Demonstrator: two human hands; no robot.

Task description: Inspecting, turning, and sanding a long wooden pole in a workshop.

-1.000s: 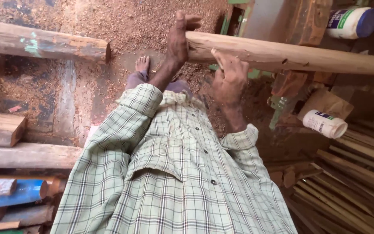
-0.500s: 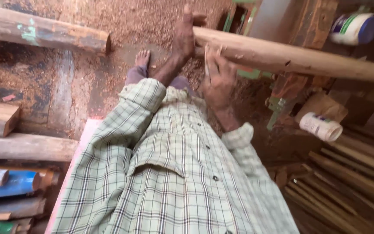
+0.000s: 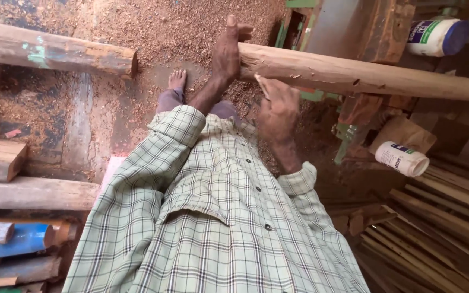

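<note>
Gripping the round wooden pole (image 3: 365,76) at its near end, the left hand (image 3: 226,51) wraps fingers around it; the right hand (image 3: 278,111) seemingly rests flat against its underside.

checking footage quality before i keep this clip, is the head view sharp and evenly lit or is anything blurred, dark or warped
Head view: mostly sharp, with soft daylight on the wooden pole, both hands and the checked shirt; no harsh glare. The right side around the stacked slats falls into deep shadow. The sawdust floor is slightly soft. Wide-angle stretch shows at the edges, where the shirt looms large.
</note>
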